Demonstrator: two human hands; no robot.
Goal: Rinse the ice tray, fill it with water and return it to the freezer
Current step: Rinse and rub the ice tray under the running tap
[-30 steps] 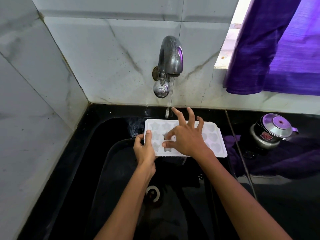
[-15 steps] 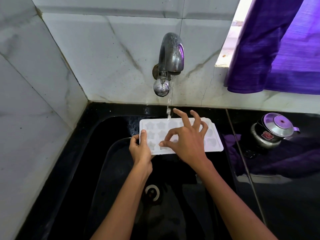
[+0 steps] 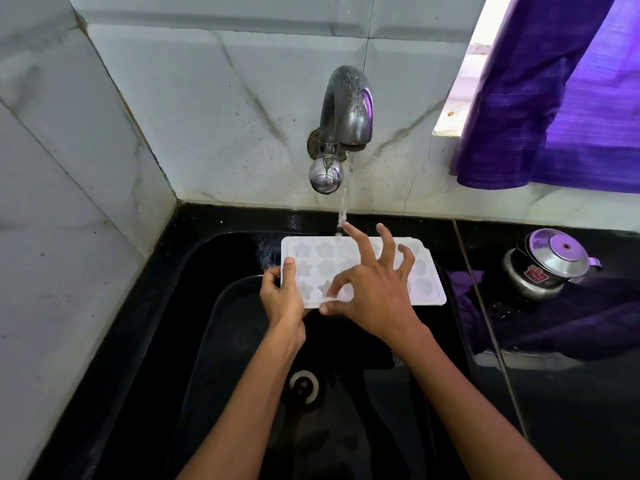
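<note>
A white ice tray (image 3: 427, 284) with star and heart moulds is held flat over the black sink (image 3: 214, 327), under a thin stream of water from the metal tap (image 3: 346, 109). My left hand (image 3: 282, 296) grips the tray's left end, thumb on top. My right hand (image 3: 370, 289) lies over the middle of the tray. Its forefinger is bent down into a mould near the front edge with the thumb at the rim, and the other fingers are spread and raised. The water lands at the tray's far edge by my middle fingertip.
A steel pressure cooker (image 3: 543, 268) stands on the black counter to the right of the sink. A purple curtain (image 3: 568, 91) hangs at the upper right. Marble tile walls close the back and left. The sink drain (image 3: 304, 385) lies below my arms.
The tray has shifted a little to the left under the stream. My right forefinger has moved among the moulds near the front edge. The left hand keeps its grip.
</note>
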